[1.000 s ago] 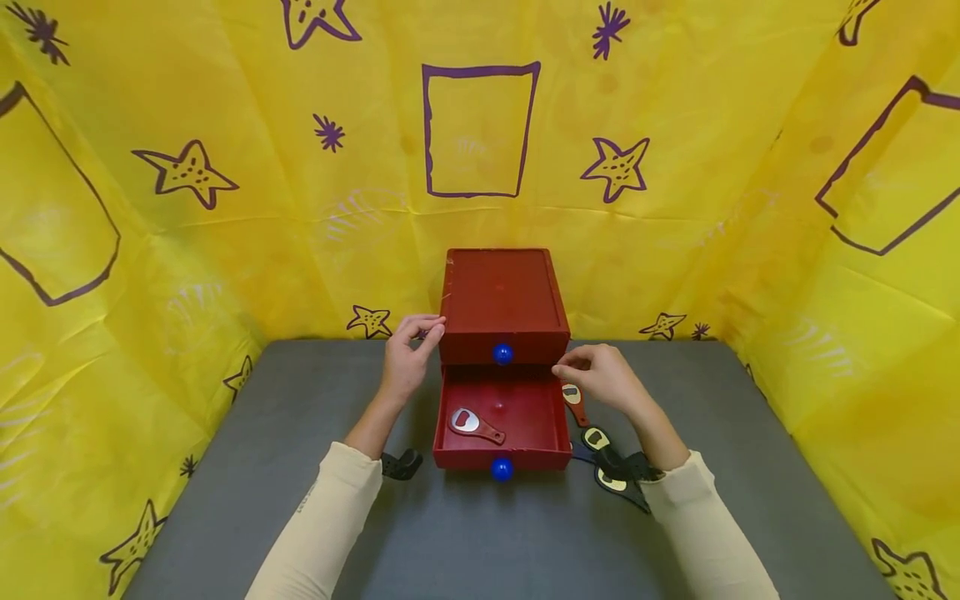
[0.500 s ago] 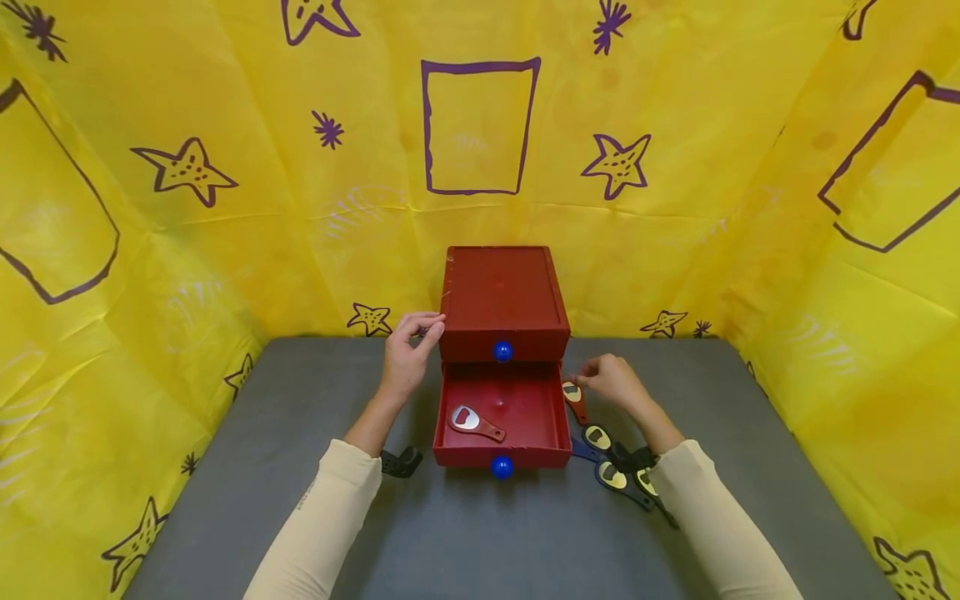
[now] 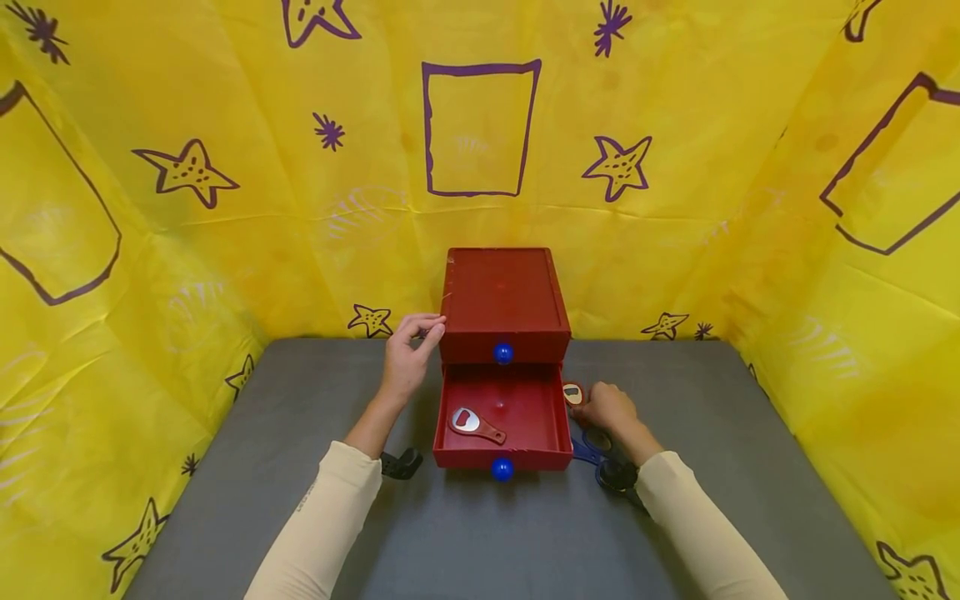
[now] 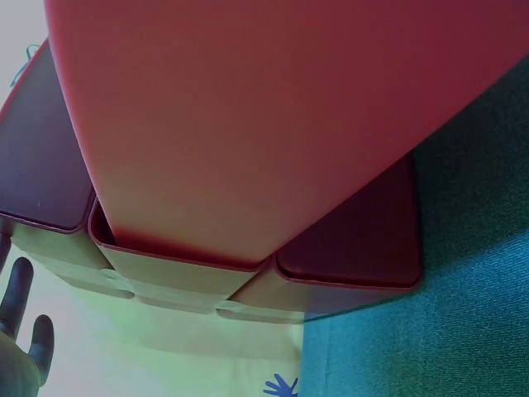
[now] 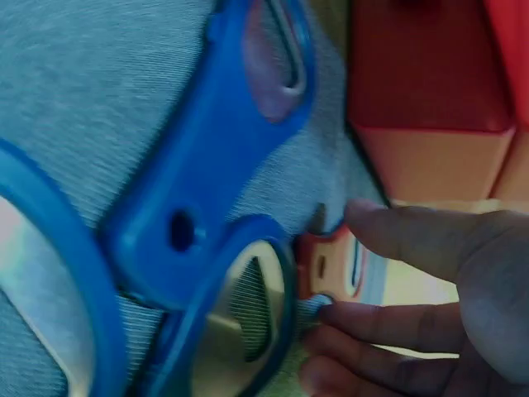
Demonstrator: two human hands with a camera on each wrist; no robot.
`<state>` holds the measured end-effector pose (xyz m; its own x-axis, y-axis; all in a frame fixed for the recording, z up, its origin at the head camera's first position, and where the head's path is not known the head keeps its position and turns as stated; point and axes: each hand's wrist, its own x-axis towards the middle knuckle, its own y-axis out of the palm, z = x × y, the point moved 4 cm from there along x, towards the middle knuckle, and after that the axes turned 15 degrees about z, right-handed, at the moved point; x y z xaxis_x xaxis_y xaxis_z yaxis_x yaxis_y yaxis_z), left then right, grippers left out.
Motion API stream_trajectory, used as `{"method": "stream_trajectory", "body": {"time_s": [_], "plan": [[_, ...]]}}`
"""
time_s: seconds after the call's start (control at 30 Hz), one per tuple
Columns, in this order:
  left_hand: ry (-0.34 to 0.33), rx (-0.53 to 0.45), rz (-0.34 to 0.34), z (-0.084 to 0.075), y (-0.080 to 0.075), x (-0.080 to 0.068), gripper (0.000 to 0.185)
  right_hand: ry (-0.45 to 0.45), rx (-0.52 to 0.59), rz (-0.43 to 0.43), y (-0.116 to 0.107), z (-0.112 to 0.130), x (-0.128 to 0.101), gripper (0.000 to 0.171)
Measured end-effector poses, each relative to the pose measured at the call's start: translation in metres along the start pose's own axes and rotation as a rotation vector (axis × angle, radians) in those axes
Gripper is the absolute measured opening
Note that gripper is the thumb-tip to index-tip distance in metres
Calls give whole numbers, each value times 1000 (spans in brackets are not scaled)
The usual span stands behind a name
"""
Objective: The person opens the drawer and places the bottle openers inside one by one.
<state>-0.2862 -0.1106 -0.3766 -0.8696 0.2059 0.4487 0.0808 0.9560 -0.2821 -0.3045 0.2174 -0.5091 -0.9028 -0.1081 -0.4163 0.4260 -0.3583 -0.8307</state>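
A red two-drawer chest (image 3: 501,292) stands at the back of the table with its lower drawer (image 3: 525,417) pulled out. A red-handled bottle opener (image 3: 476,424) lies inside that drawer. My left hand (image 3: 407,358) touches the chest's upper left edge with its fingertips; in the left wrist view only some fingers (image 4: 18,289) show. To the right of the drawer, my right hand (image 3: 611,412) pinches another red bottle opener (image 3: 573,393) between thumb and fingers. The right wrist view shows that red opener (image 5: 326,263) between the thumb and fingers, its handle end towards the camera.
Blue bottle openers (image 5: 190,157) lie close together under and beside my right wrist, partly hidden by it. Two blue knobs sit on the drawer fronts, the upper knob (image 3: 503,354) on the shut drawer. Yellow cloth (image 3: 262,250) walls surround the grey table (image 3: 480,542).
My right hand has moved from the drawer's right edge outward and down to the red bottle opener beside it and taken hold of it. My left hand has stayed at the chest.
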Motion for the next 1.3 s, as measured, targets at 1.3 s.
{"method": "stream_trajectory", "body": {"time_s": [1.3], "plan": [[7, -15, 5, 2, 0, 0, 22, -2, 77, -102, -3, -7, -7, 29]]}}
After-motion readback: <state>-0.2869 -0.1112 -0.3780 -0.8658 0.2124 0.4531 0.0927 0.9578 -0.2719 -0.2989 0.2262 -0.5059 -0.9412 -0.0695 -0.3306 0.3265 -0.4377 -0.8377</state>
